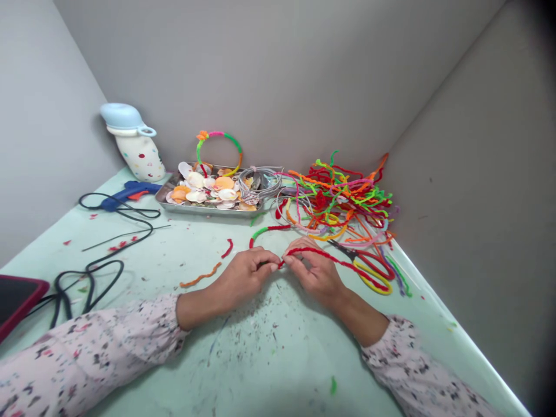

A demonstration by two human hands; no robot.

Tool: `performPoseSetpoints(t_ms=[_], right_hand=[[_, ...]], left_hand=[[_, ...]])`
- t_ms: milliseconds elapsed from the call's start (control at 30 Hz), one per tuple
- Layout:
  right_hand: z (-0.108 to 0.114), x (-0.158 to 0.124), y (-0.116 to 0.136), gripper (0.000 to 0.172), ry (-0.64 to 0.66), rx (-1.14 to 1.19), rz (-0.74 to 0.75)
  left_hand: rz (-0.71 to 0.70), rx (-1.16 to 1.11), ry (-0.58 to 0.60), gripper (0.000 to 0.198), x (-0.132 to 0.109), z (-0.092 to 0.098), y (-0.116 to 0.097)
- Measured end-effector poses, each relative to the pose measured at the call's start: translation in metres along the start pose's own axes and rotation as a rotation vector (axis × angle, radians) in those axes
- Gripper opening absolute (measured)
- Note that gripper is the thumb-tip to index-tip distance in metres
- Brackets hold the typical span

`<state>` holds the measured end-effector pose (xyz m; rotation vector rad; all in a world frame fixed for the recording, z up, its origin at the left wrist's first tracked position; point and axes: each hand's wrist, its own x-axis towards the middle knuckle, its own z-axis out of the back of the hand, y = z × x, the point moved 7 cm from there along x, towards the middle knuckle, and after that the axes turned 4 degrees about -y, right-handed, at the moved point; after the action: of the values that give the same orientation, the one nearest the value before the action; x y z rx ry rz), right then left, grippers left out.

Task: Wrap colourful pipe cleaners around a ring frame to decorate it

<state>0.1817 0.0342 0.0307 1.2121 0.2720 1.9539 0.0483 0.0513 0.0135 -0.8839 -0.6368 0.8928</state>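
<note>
Between the fingertips of my left hand [243, 275] and my right hand [319, 272] is the end of a red pipe cleaner [321, 251]. Both hands pinch it close together, and its long free part runs over the back of my right hand toward the scissors [369, 266]. Just beyond my fingers curves an arc wrapped in green and red fuzz [262, 231]; my hands hide whether it joins what they hold. Near my left hand lie a short red piece of pipe cleaner [227, 248] and an orange piece [200, 276].
Behind stands a metal tray [208, 213] of seashells, with a colourful wrapped ring [234, 142] and coiled wire [260, 184]. A heap of pipe cleaners [343, 191] fills the back right. At left are a bottle [139, 153], a blue glue gun [117, 197], black cord [91, 266] and a red-edged device [21, 298].
</note>
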Motion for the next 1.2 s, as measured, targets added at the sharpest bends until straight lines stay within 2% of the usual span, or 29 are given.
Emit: performPoseSetpoints(t_ms=[367, 600, 1200], right_hand=[[0.002, 0.003, 0.011, 0.008, 0.02, 0.034, 0.154], [-0.003, 0.002, 0.007, 0.011, 0.066, -0.032, 0.142], [-0.004, 0.002, 0.007, 0.007, 0.092, -0.055, 0.174]], left_hand=[[-0.012, 0.029, -0.061, 0.023, 0.001, 0.005, 0.002], [-0.04, 0.048, -0.102, 0.022, 0.001, 0.009, 0.001], [0.059, -0.051, -0.087, 0.021, -0.001, 0.006, 0.007]])
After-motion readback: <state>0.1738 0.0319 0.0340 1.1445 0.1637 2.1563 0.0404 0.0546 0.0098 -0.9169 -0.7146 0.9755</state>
